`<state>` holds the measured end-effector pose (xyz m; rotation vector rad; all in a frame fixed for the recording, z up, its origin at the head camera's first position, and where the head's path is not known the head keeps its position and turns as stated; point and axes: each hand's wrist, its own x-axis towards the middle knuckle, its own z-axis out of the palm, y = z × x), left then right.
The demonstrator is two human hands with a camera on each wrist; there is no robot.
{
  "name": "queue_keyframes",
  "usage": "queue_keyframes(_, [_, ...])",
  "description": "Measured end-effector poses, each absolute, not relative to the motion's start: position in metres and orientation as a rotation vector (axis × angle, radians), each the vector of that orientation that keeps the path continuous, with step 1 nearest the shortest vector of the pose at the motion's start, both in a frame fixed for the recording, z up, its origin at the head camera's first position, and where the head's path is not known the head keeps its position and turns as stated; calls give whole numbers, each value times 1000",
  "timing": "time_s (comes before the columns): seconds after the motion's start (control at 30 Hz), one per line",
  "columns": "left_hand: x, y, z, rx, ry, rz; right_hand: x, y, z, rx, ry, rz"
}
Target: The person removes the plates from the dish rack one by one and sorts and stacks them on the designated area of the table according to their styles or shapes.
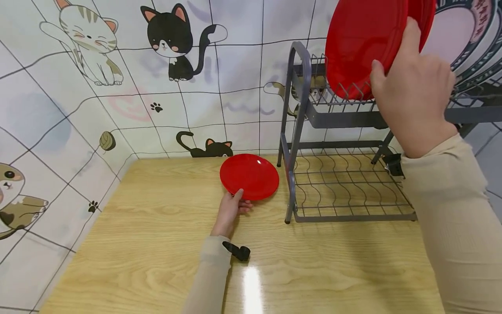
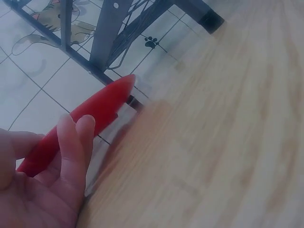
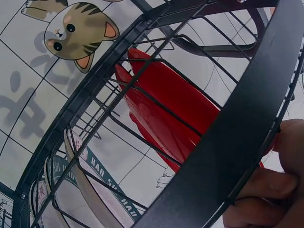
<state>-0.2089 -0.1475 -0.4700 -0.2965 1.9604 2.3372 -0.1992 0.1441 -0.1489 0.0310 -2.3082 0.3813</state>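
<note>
Head view, nearest first: the right hand point(image 1: 417, 83) grips the rim of the upright red plates point(image 1: 362, 48), its thumb against the front one; whether it holds one or both, I cannot tell. They stand in the rack's upper tier point(image 1: 345, 120) beside the patterned plates point(image 1: 452, 32), so a straight path along the wires should avoid knocks. Farther down, the left hand point(image 1: 230, 213) pinches the lone red plate point(image 1: 249, 175), thumb above, fingers beneath its near rim, over the table point(image 1: 157, 261); best kept level and off the rack's leg point(image 1: 289, 210).
</note>
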Motion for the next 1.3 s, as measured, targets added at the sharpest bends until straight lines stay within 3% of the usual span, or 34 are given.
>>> queue_keyframes(0.73, [-210, -144, -473, -272, 2039, 2361, -199, 156, -146, -10, -2502, 592])
queue_keyframes(1.3, [-211, -143, -475, -249, 2068, 2420, -200, 150, -168, 38, -2069, 739])
